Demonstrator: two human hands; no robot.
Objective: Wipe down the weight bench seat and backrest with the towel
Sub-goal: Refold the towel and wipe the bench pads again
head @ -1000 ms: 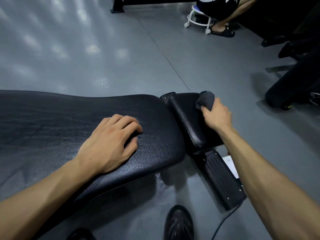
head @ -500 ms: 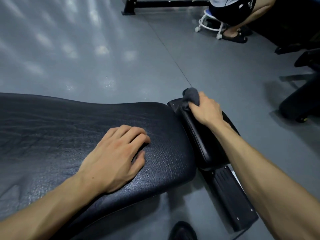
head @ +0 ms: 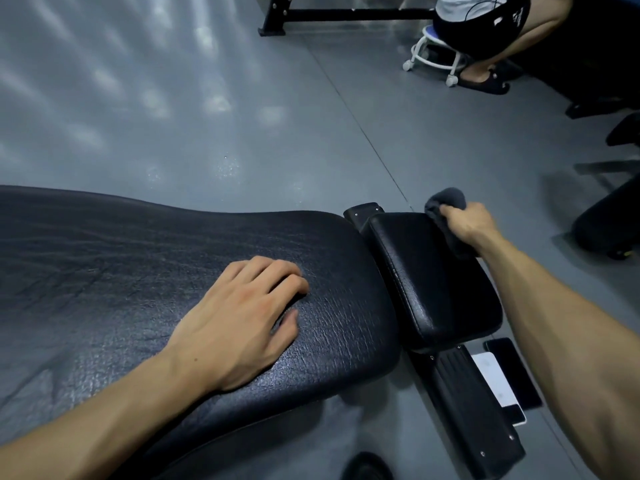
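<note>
So the right hand has slid the towel from the near-left part of the seat pad over to its far right corner in the last second, basically sweeping across the top. That tells me the seat is mid-wipe, with the far edge getting covered now and the near right side probably next.

The towel is a dark grey bunched wad, clenched in the right fist, with a tail of it hanging down along the pad's right edge. It's pressed on the corner as far as I can tell, though the fist hides the actual contact.

The left hand hasn't budged: fingers loosely curled, holding nothing, resting flat on the backrest close to its seat end, well apart from the towel. The backrest looks a bit shiny, but I can't say whether it's been wiped.
</note>
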